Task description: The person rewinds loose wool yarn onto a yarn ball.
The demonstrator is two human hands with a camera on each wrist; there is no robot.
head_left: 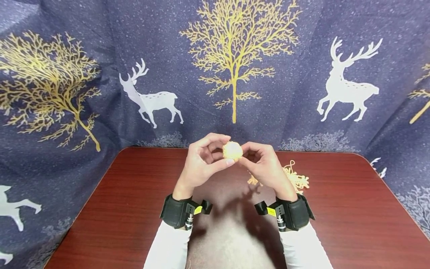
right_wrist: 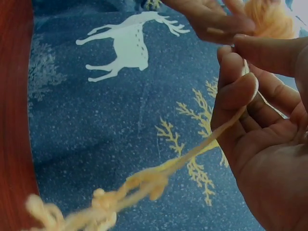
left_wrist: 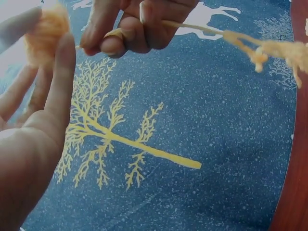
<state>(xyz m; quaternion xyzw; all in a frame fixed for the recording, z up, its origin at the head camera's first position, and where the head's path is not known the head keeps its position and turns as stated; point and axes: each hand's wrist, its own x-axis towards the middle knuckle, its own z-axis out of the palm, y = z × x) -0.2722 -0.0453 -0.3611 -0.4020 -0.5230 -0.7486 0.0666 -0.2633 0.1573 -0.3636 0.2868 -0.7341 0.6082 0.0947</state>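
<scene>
A small ball of pale orange-yellow yarn [head_left: 232, 151] is held up above the table between the fingertips and thumb of my left hand [head_left: 205, 160]. Close on its right, my right hand [head_left: 263, 164] pinches a strand of the yarn between thumb and fingers. In the right wrist view the strand [right_wrist: 216, 132] runs through the curled fingers and down to a tangled length of yarn [right_wrist: 144, 185]. The left wrist view shows the yarn ball [left_wrist: 48, 33] in the left fingers, with the strand [left_wrist: 192, 26] leading off to the right.
A loose heap of the same yarn [head_left: 297, 179] lies on the reddish-brown table [head_left: 141, 194], partly behind the right wrist. Dark cloth [head_left: 285, 112] printed with deer and trees hangs behind the table. Both wrists wear black camera straps [head_left: 178, 212].
</scene>
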